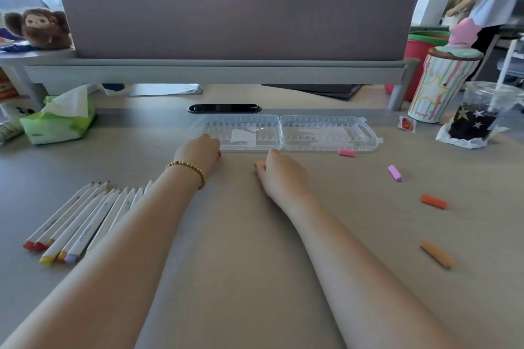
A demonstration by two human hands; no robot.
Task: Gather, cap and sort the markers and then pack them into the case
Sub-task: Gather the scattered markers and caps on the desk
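Note:
The clear plastic case [329,133] lies open and flat at the middle of the desk. Several white markers [73,224] lie side by side at the left, tips uncapped and coloured ends toward me. Loose caps lie to the right: pink [346,153], lilac [394,173], red-orange [433,201] and orange [436,253]. My left hand [198,154] is curled at the case's front left edge, with a small red piece showing at its fingertips. My right hand [280,176] is curled just in front of the case, a yellow-orange piece showing at its fingertips.
A green tissue pack [56,122] sits at the far left. A striped tumbler [433,91] and an iced drink cup [479,113] stand at the far right. A grey monitor riser [215,72] and a screen panel close off the back. A person stands at the upper right.

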